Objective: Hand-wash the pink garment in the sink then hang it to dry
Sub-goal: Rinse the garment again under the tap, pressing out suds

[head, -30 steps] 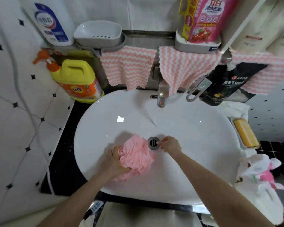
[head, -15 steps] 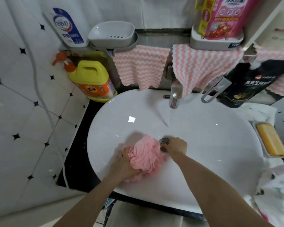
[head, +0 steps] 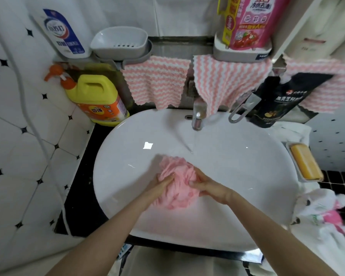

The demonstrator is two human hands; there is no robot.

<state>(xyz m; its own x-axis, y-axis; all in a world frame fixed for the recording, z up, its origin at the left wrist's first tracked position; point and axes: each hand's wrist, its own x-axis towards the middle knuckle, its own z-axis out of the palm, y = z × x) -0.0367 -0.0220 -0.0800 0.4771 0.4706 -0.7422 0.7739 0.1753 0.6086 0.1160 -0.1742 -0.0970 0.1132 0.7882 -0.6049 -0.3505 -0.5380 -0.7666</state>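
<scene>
The pink garment (head: 178, 182) lies bunched in a ball at the bottom of the white sink (head: 237, 170), covering the drain. My left hand (head: 160, 186) grips its left side and my right hand (head: 205, 185) grips its right side, so both hands hold the bundle between them. The chrome tap (head: 197, 116) stands at the sink's back rim, above the bundle; I cannot tell whether water runs from it.
A yellow detergent jug (head: 99, 100) stands at the back left. Pink striped cloths (head: 223, 84) hang behind the tap. A yellow soap bar (head: 305, 164) lies in a dish on the right, with a white and pink towel (head: 323, 216) below it. A black pouch (head: 281, 100) hangs at back right.
My right hand left the drain and took hold of the garment's right side. The bundle now sits over the drain between both hands.
</scene>
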